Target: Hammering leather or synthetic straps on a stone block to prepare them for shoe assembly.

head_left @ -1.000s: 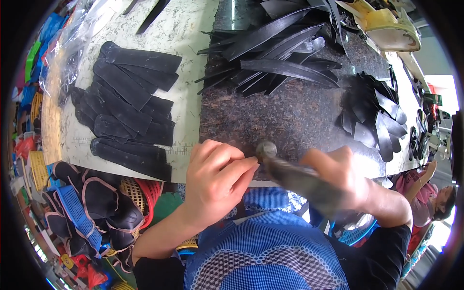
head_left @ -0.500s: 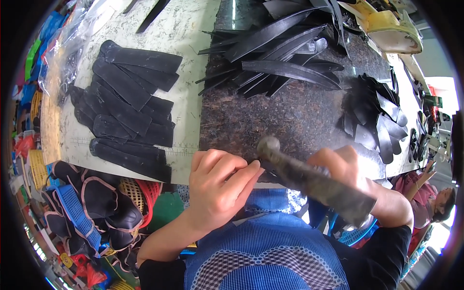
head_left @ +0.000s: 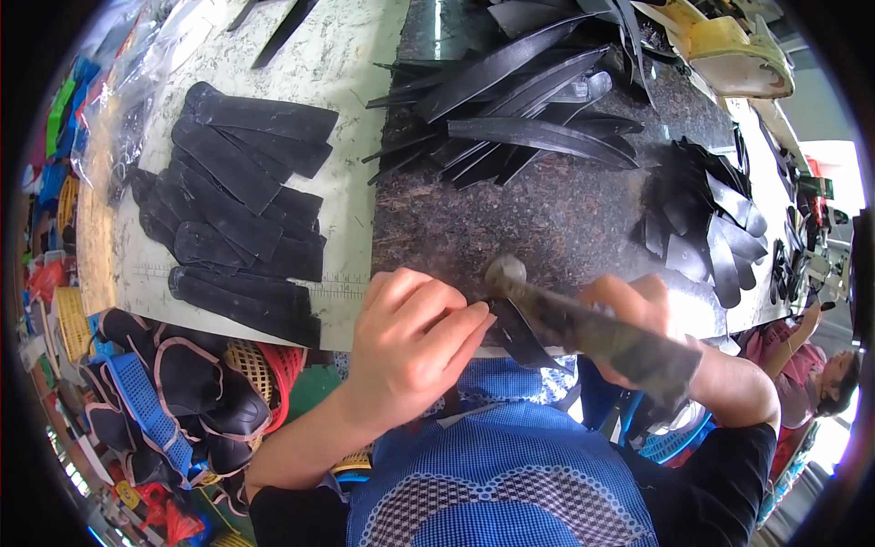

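At the front edge of the dark stone slab (head_left: 437, 228), my left hand (head_left: 406, 342) pinches one end of a black leather strip (head_left: 524, 339). The strip's other end sticks out over the edge towards my apron. My right hand (head_left: 633, 305) grips a worn metal hammer (head_left: 602, 337), partly hiding it. The hammer's rounded end lies just over the slab, close to my left fingertips and above the strip. Whether it touches the strip I cannot tell.
Curved black strips (head_left: 547, 135) are heaped at the back of the slab, and more black pieces (head_left: 706, 214) lie at the right. Flat black pieces (head_left: 241, 169) overlap on the white board (head_left: 351, 182). Baskets (head_left: 150, 410) stand lower left. Another person (head_left: 797, 365) is at far right.
More of the black strip shows between my left fingers and the hammer, its end now past the slab edge. My left forearm has shifted slightly left. The hammer has hardly moved.
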Motion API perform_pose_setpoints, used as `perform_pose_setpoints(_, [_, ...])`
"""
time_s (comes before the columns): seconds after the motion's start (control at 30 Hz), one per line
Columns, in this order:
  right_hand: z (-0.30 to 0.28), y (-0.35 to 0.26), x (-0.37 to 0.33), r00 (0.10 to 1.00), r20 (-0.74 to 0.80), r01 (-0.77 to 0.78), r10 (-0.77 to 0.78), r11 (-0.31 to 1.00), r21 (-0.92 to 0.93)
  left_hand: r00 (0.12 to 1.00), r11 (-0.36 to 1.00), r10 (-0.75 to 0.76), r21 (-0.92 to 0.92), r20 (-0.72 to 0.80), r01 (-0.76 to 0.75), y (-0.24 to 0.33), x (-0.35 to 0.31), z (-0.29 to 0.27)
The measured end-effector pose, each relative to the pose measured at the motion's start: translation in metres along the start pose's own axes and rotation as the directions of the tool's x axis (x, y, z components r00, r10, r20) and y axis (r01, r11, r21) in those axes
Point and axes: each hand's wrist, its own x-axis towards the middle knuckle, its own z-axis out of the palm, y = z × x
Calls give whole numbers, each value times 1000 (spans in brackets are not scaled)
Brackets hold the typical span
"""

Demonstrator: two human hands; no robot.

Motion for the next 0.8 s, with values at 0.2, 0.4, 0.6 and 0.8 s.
perform_pose_setpoints(0.2, [-5,-9,9,995,-50,92,-91,996,15,1000,995,24,93,-7,-23,7,-4,2])
perform_pose_setpoints(0.4, [5,4,5,1000,-11,-23,25,991,129,997,992,8,126,-75,1,2,-13,6])
perform_pose_setpoints(0.6, [-3,-4,2,999,46,-20,21,1000,-8,996,996,-46,74,-80,52,7,-9,7])
perform_pose_setpoints(0.8, [-5,-8,2,997,72,22,-17,997,-75,995,992,90,90,36,-93,-2,4,-2])
